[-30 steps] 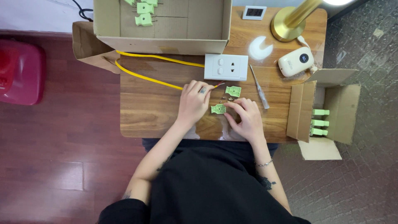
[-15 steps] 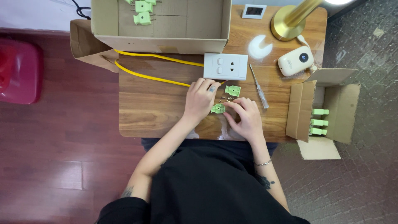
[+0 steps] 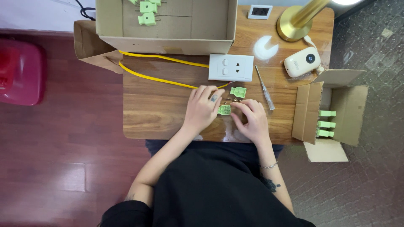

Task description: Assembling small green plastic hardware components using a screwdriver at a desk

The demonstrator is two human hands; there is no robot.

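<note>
Left hand: your left hand point(image 3: 202, 109) lies flat near the table's point(image 3: 160, 109) front edge, fingertips touching the green plug half point(image 3: 224, 109).
Right hand: your right hand point(image 3: 251, 120) curls loosely, fingertips pinching that piece's right side.
Second half: another green plug piece point(image 3: 238, 91) lies just behind, beside the yellow cable point(image 3: 160, 78).
Right side: a screwdriver point(image 3: 264, 87).

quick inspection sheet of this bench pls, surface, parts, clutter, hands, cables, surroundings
surface: wooden table, glossy.
job's things: green plug half between both hands; second green plug half just beyond it.
clutter: white socket plate, screwdriver, large cardboard box, small cardboard box with green plugs, brass lamp base.
hands: left hand and right hand touch the plug half.
cables: yellow cable across the table.
surroundings: red container on the floor.
</note>
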